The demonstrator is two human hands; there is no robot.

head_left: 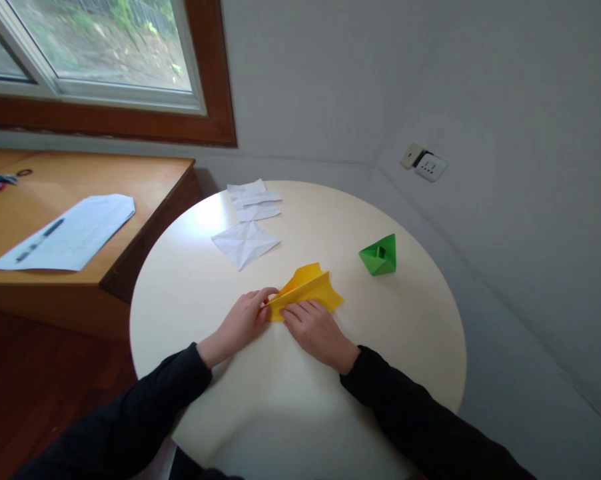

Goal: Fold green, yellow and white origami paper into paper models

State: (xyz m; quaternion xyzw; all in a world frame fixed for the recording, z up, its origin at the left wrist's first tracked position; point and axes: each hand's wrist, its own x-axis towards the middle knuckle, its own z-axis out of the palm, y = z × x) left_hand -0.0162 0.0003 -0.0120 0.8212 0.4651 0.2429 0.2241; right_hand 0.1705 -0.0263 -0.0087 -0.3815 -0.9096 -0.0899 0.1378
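A partly folded sheet of yellow paper (308, 287) lies on the white round table (260, 413), with a raised ridge along its middle and flaps spread to the far right. My left hand (243, 320) pinches its narrow left end between thumb and fingers. Bent over the near edge, my right hand (313, 327) has its fingertips pressed on the yellow paper close to the ridge. The near part of the sheet is partly hidden by the right hand. A green folded paper boat (379, 257) stands apart, to the right of the yellow paper.
Creased white paper (245, 243) and more white pieces (253, 200) lie at the table's far left. On a wooden desk (155, 193) at left are white sheets (95, 220), a pen (40, 240) and scissors (0, 180). A wall socket (430, 167) is at right.
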